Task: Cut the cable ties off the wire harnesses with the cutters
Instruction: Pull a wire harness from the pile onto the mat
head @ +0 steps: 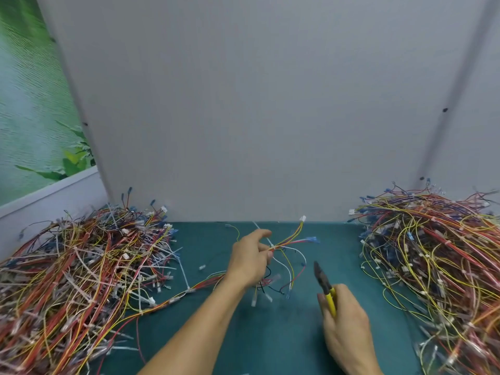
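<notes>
My left hand [250, 259] holds a wire harness [290, 240] of red, yellow, white and blue wires above the green mat, fingers pinching it just left of a white cable tie [273, 247]. The tie's tail sticks up and away. My right hand [342, 320] grips the yellow handles of the cutters [323, 282], whose dark jaws point up and left, a short way below and right of the tie, apart from the wires. The harness trails down and left across the mat.
A large heap of harnesses and loose white ties [81, 272] covers the left side. Another heap of harnesses [435, 261] fills the right. The green mat [270, 334] lies between them. A grey partition wall [257, 117] stands close behind.
</notes>
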Motion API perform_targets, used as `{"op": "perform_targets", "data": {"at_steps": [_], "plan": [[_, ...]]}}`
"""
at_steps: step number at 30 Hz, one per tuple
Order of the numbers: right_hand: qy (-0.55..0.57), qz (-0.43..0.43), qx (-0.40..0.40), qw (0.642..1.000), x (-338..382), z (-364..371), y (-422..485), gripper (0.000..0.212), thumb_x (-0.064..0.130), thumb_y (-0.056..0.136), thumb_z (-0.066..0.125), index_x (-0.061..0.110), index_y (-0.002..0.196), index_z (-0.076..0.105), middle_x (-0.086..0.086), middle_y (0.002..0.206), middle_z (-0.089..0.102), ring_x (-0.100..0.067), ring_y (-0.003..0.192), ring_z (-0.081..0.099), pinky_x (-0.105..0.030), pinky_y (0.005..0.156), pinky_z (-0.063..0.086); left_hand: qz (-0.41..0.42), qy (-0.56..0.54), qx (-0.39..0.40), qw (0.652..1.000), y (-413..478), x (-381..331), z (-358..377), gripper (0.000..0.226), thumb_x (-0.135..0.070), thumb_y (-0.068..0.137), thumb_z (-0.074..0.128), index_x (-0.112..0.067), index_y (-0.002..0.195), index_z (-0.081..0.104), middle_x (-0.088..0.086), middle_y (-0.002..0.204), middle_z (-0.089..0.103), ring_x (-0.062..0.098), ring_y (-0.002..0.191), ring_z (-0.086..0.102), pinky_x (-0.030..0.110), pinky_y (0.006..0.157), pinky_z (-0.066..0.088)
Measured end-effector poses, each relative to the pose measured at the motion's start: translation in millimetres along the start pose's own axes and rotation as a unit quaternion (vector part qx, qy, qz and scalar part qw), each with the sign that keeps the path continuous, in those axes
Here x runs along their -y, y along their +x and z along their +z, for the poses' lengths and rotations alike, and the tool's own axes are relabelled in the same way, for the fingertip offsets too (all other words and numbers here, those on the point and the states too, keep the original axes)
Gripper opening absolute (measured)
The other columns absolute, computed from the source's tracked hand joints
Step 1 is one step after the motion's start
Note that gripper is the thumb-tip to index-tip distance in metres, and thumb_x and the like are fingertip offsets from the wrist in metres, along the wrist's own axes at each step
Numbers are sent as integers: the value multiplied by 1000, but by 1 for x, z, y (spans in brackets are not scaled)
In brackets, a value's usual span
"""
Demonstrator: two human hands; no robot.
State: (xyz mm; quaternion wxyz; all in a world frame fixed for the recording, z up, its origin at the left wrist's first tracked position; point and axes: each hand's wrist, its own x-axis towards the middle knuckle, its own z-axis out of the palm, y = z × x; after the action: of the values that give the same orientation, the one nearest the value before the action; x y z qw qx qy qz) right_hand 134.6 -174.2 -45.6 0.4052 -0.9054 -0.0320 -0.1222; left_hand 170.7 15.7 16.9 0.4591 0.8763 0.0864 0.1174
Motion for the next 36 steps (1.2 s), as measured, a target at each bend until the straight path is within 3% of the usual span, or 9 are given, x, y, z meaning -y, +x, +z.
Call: {"op": "perform_targets", "data": {"at_steps": [6,12,16,22,25,28,30,32,36], "plan": [[167,32,49,984,25,0,15,29,30,91,61,11,70,55,-7,55,53,-16,52,47,-34,56,41,5,-31,32,999,-9,5,15,55,-5,87,61,-27,134,45,-10,82,68,9,83,64,6,47,43],[367,184,109,905,50,22,29,22,20,94,60,5,81,70,-13,78,71,-18,53,54,-24,45,37,50,-9,47,998,-29,-5,28,52,-7,89,54,-26,136,42,-10,92,71,10,90,65,21,76,51],[458,287,98,836,49,23,34,20,13,92,62,3,75,63,-5,52,52,-13,40,33,-20,37,32,90,41,89,991,-48,-7,30,56,-11,91,52,-26,141,33,-7,124,64,16,113,59,30,96,46],[460,299,79,832,41,17,39,15,3,88,60,5,73,57,-10,59,48,-15,43,32,-20,41,28,237,174,62,954,-83,0,17,48,-29,88,59,-22,134,49,-5,142,44,12,134,34,24,114,21],[507,294,44,809,41,5,49,18,0,89,55,6,73,50,-8,55,43,-16,42,35,-19,37,30,243,35,-33,969,-105,8,4,10,-27,84,63,-25,91,70,-14,100,63,0,97,56,14,89,40],[543,293,16,787,40,-13,60,18,0,90,54,6,74,49,-9,55,45,-15,38,41,-21,37,34,58,-82,-35,994,-118,23,-7,22,-30,87,68,-20,67,66,-11,68,61,1,62,52,19,64,46],[555,294,14,778,40,-24,66,19,0,91,53,6,74,49,-10,57,46,-14,37,43,-21,36,37,-135,-287,-24,948,-117,30,-14,18,-24,87,67,-9,78,69,4,80,68,13,64,57,32,61,51],[560,292,18,775,39,-33,70,19,1,92,52,7,74,49,-11,59,48,-15,40,45,-22,37,39,-289,-488,-23,823,-114,32,-22,28,-26,86,66,0,95,62,16,96,67,25,73,61,37,65,50],[555,271,16,787,36,-41,71,18,0,92,51,7,76,51,-9,55,52,-13,38,49,-23,39,42,-346,-616,-99,701,-109,42,-37,44,-39,88,60,3,100,55,18,104,61,28,88,60,39,71,47]]}}
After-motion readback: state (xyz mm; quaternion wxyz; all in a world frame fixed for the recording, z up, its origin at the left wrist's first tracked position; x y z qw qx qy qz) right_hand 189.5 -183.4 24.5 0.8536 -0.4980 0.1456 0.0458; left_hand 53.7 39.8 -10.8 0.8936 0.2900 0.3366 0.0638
